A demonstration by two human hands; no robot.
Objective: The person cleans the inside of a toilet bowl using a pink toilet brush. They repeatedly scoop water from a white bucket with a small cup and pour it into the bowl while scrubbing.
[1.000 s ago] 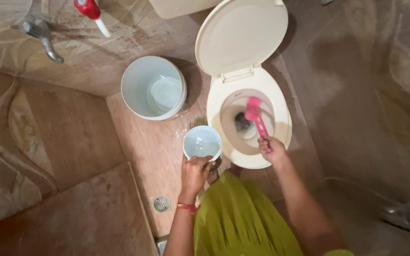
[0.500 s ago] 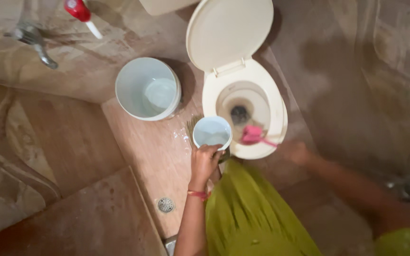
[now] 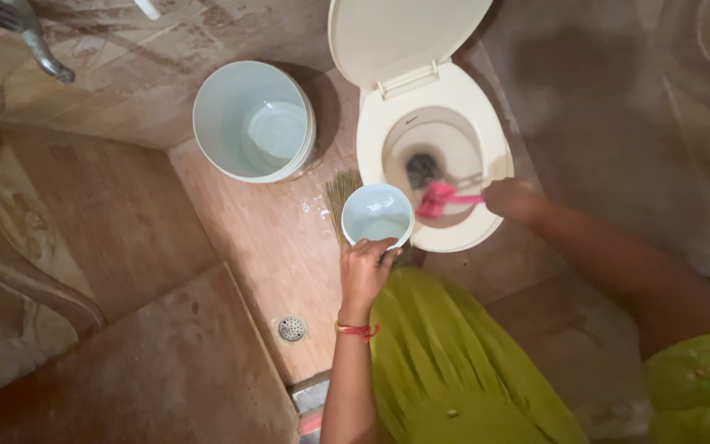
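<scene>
My left hand point(image 3: 365, 270) grips a pale blue mug point(image 3: 377, 215) with a little water in it, held just left of the toilet bowl's front. My right hand point(image 3: 509, 197) holds the handle of a pink toilet brush point(image 3: 440, 200), reaching in from the right over the rim. The brush head lies inside the cream toilet bowl point(image 3: 499, 164), near its front wall. The toilet lid point(image 3: 400, 33) stands raised. A dark drain opening point(image 3: 422, 168) shows in the bowl.
A white bucket point(image 3: 207, 140) with some water stands on the tiled floor left of the toilet. A broom's straw bristles point(image 3: 339, 195) lie behind the mug. A metal tap point(image 3: 30, 37) sits top left. A round floor drain point(image 3: 292, 329) is near my knees.
My right arm swung out to the right, and the brush now lies sideways at the bowl's front instead of pointing down at the drain. The mug moved right toward the toilet rim.
</scene>
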